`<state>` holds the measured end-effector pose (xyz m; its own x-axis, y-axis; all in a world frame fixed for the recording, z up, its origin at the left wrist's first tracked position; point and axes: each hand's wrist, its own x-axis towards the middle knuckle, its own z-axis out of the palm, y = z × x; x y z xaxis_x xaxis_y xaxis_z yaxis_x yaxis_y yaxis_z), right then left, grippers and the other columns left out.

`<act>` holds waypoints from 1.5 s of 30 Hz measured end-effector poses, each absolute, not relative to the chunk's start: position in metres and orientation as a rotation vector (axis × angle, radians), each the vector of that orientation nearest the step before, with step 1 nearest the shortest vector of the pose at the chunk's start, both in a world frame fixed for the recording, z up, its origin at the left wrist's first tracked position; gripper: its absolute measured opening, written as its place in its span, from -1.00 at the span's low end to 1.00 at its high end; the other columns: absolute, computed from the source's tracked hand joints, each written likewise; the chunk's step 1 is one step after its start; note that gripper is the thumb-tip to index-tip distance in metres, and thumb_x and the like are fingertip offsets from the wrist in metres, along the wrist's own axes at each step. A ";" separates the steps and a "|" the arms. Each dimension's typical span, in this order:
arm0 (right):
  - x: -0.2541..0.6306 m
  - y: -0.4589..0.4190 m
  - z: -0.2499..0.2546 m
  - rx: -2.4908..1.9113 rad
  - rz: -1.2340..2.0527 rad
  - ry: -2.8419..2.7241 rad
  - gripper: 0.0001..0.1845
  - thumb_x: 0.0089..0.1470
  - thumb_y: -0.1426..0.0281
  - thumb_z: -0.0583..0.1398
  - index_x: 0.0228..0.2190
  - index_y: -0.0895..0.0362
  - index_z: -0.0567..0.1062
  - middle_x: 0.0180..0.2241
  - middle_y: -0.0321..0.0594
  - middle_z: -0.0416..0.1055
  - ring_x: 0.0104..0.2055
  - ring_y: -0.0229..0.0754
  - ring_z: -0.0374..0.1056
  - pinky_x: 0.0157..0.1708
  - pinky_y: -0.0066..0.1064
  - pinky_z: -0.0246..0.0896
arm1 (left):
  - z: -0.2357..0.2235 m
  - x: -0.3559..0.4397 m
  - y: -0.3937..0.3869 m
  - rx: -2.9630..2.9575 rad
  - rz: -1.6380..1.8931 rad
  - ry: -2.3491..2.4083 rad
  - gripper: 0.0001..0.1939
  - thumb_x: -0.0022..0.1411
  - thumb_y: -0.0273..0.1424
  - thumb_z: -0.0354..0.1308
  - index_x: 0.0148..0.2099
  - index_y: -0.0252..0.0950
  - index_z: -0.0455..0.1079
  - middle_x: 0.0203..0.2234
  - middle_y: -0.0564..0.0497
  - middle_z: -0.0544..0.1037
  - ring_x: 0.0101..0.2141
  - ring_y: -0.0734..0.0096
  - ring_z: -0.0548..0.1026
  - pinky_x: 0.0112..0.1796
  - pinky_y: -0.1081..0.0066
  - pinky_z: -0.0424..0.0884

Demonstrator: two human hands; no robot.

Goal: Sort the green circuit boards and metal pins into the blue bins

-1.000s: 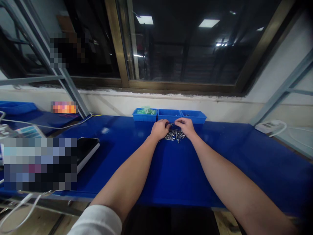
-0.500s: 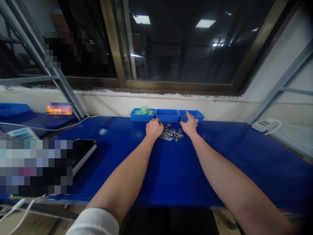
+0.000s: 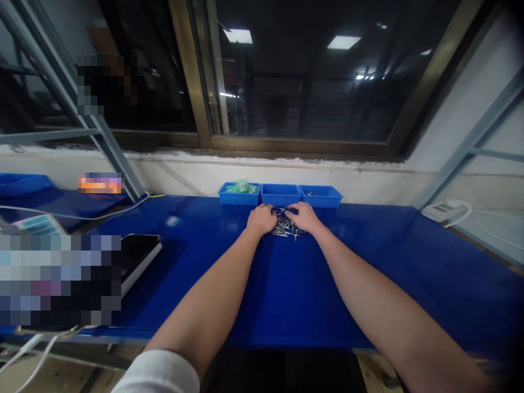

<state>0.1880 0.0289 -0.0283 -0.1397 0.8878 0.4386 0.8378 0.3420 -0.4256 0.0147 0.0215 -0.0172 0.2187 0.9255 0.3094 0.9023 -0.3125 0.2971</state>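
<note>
A pile of small metal screws lies on the blue table, just in front of three small blue bins. My left hand rests at the pile's left edge with its fingers curled under. My right hand lies over the pile's right side, fingers bent down onto the screws. What either hand pinches is too small to make out. The left bin holds green parts, the middle bin looks nearly bare, and the right bin holds a few metal pieces.
A black and white device sits at the left of the table, with white cables beyond it. A white power strip lies at the far right. A wall and dark window stand behind the bins.
My right hand has come back from the right bin, where its finger pointed half a second ago, and now lies on the screw pile. My left hand has barely moved.
</note>
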 end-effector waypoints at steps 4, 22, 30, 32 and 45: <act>0.188 0.029 -0.028 -1.534 0.104 -2.051 -0.75 -0.03 0.22 0.17 -0.38 0.08 0.57 -0.29 -0.16 0.44 -0.18 -0.13 0.30 -0.06 -0.31 0.08 | -0.018 0.015 0.022 2.463 0.639 1.740 -0.60 0.23 -0.28 -0.12 0.03 -0.22 0.35 -0.01 -0.11 0.43 -0.03 0.17 0.39 -0.06 0.25 0.29; 0.182 0.024 -0.023 -1.447 0.210 -1.915 -0.82 0.08 0.33 0.09 -0.36 0.12 0.47 -0.38 -0.20 0.47 -0.26 -0.13 0.33 -0.21 -0.30 0.16 | -0.015 0.016 0.018 2.513 0.987 1.574 -0.70 0.20 -0.33 -0.02 -0.06 -0.26 0.40 -0.12 -0.06 0.49 -0.10 0.29 0.42 -0.06 0.36 0.31; 0.177 0.021 -0.019 -1.199 0.449 -1.845 -0.82 0.03 0.32 0.12 -0.45 0.15 0.46 -0.45 -0.21 0.47 -0.39 -0.21 0.36 -0.35 -0.39 0.19 | -0.013 0.017 0.017 2.595 1.086 1.287 -0.79 0.19 -0.39 0.05 -0.17 -0.26 0.47 -0.26 -0.03 0.54 -0.21 0.35 0.47 -0.12 0.40 0.35; 0.176 0.020 -0.018 -1.183 0.498 -1.815 -0.80 0.02 0.29 0.12 -0.46 0.16 0.45 -0.49 -0.22 0.45 -0.42 -0.21 0.35 -0.36 -0.38 0.20 | -0.014 0.016 0.019 2.585 1.092 1.309 -0.81 0.19 -0.37 0.05 -0.21 -0.26 0.48 -0.29 -0.02 0.54 -0.24 0.36 0.47 -0.14 0.40 0.36; 0.182 0.020 -0.012 -0.988 0.808 -1.577 -0.71 -0.17 0.18 0.23 -0.50 0.16 0.49 -0.52 -0.23 0.48 -0.37 -0.15 0.41 -0.21 -0.29 0.25 | -0.011 0.016 0.016 2.505 1.092 1.460 -0.79 0.23 -0.34 0.02 -0.21 -0.24 0.47 -0.26 -0.01 0.53 -0.21 0.38 0.46 -0.11 0.43 0.33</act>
